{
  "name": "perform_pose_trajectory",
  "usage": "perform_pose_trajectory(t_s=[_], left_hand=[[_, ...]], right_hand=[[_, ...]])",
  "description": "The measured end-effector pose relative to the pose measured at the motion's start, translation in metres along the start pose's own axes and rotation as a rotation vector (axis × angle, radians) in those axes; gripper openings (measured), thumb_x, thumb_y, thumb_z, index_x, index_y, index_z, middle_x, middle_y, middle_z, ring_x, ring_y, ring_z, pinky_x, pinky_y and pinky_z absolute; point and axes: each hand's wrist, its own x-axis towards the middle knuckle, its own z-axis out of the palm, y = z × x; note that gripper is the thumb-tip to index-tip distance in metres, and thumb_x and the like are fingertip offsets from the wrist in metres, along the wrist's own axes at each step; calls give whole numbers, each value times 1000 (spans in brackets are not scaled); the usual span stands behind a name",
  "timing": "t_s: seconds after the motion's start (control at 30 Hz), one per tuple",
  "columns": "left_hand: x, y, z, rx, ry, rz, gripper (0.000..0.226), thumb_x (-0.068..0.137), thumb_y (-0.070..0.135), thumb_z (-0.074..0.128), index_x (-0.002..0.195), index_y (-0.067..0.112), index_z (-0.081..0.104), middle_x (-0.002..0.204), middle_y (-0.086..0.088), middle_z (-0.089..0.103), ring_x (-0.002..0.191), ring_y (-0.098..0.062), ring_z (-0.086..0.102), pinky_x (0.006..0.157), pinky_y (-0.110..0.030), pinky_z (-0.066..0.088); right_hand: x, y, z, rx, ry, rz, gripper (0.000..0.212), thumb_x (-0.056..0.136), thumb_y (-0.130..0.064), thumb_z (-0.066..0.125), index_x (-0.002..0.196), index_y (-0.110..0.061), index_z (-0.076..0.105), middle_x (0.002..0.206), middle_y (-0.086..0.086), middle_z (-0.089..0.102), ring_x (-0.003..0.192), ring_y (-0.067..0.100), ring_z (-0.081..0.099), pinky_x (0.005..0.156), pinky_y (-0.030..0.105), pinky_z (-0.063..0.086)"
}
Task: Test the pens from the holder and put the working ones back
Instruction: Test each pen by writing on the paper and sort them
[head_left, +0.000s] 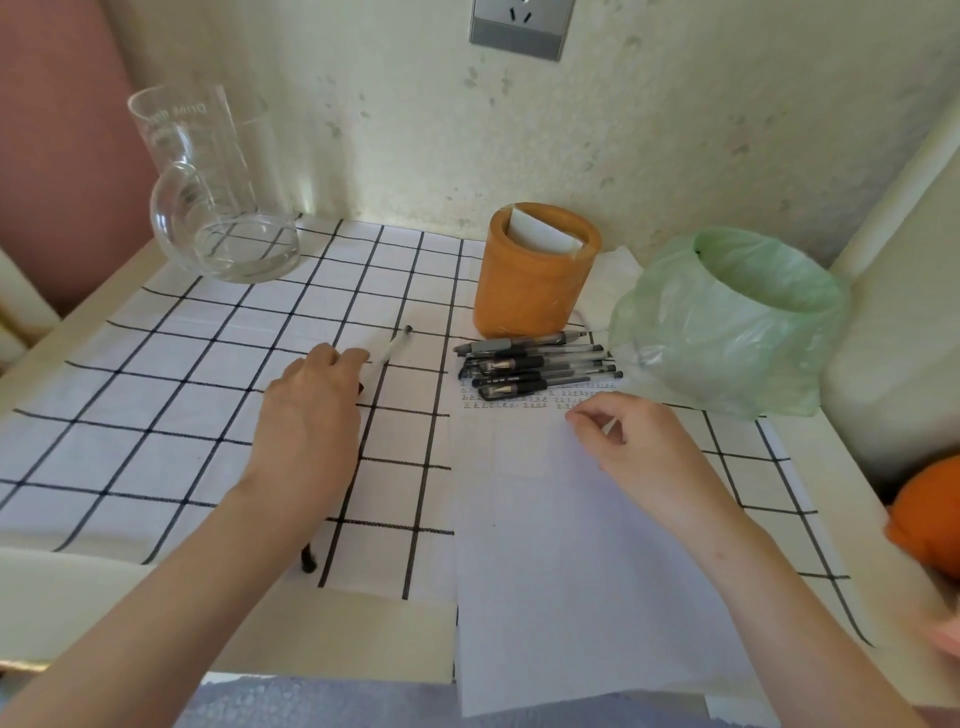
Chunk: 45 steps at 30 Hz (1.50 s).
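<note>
A paper lies on the counter, its near end hanging over the front edge. On it rests the right hand, thumb and finger pinching a thin white stick (too small to tell what it is). To its left, on the checked cloth, the left hand has its fingers curled round the near end of a clear pen, which slants away towards the wall. A pile of dark pens lies on the paper's far end, which carries rows of small marks. Just behind the pile stands the orange holder, with only a white card inside. A green-lined bin stands to its right, and a glass jug sits far left.
</note>
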Motion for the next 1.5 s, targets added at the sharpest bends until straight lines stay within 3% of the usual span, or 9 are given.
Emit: perform_pose_trajectory(t_s=[0.1, 0.23, 0.4, 0.53, 0.67, 0.97, 1.07, 1.27, 1.5], left_hand=[[2, -1, -5, -183, 97, 63, 52, 75, -15, 57, 124, 4, 55, 102, -16, 58, 91, -31, 55, 79, -40, 50], [-1, 19, -19, -558, 150, 135, 45, 80, -10, 57, 119, 13, 59, 101, -2, 53, 85, -8, 53, 70, -6, 44], [-24, 58, -22, -875, -153, 204, 36, 83, -1, 59, 105, 27, 62, 99, 7, 57, 94, -1, 56, 75, -11, 47], [-37, 70, -12, -829, -274, 245, 12, 92, 17, 53, 98, 25, 58, 89, 10, 61, 79, -3, 59, 69, -11, 44], [-38, 71, -10, -810, -300, 206, 16, 95, 24, 45, 84, 28, 56, 61, 10, 52, 54, -4, 46, 54, -12, 35], [-39, 76, -11, -987, -354, 129, 22, 95, 20, 46, 83, 30, 62, 50, 13, 43, 50, -3, 37, 52, -10, 32], [-37, 77, -12, -1075, -383, 122, 21, 94, 25, 47, 96, 32, 67, 47, 11, 37, 47, -5, 33, 48, -9, 29], [-38, 76, -14, -951, -370, 166, 18, 88, 38, 54, 105, 41, 55, 59, 10, 48, 51, -3, 41, 51, -11, 35], [-39, 68, 2, -806, -450, 195, 55, 93, -5, 32, 132, 34, 35, 96, 13, 57, 88, -1, 51, 67, -6, 40]], right_hand=[[0, -2, 1, 77, 2, 11, 15, 92, -26, 55, 91, -23, 69, 80, -10, 65, 64, 11, 57, 63, 27, 45], [-1, -15, -2, 417, -71, 36, 13, 91, -30, 60, 95, -23, 69, 76, -3, 69, 55, 10, 54, 51, 24, 41], [-7, -37, -4, 896, -259, 21, 41, 78, -41, 62, 112, -17, 65, 70, 2, 62, 51, 16, 49, 46, 25, 38], [-8, -37, -1, 904, -177, -17, 24, 87, -25, 59, 97, -7, 71, 62, 3, 61, 49, 14, 48, 45, 22, 39], [-10, -36, 0, 923, -186, -33, 29, 83, -28, 60, 86, 0, 67, 59, 3, 61, 50, 17, 52, 46, 23, 41], [-11, -33, -1, 971, -199, -52, 27, 83, -29, 59, 80, -3, 66, 58, 3, 56, 52, 17, 50, 48, 24, 41], [-11, -33, -5, 1005, -191, -63, 32, 82, -29, 58, 85, 2, 64, 58, 3, 54, 55, 19, 49, 47, 22, 40], [-9, -31, -12, 1012, -85, -42, 25, 81, -29, 60, 77, -6, 67, 56, 4, 56, 48, 17, 49, 44, 23, 38], [8, -1, -44, 1130, 198, 175, 17, 82, -12, 68, 72, -14, 54, 52, -8, 55, 52, 13, 56, 45, 20, 39]])
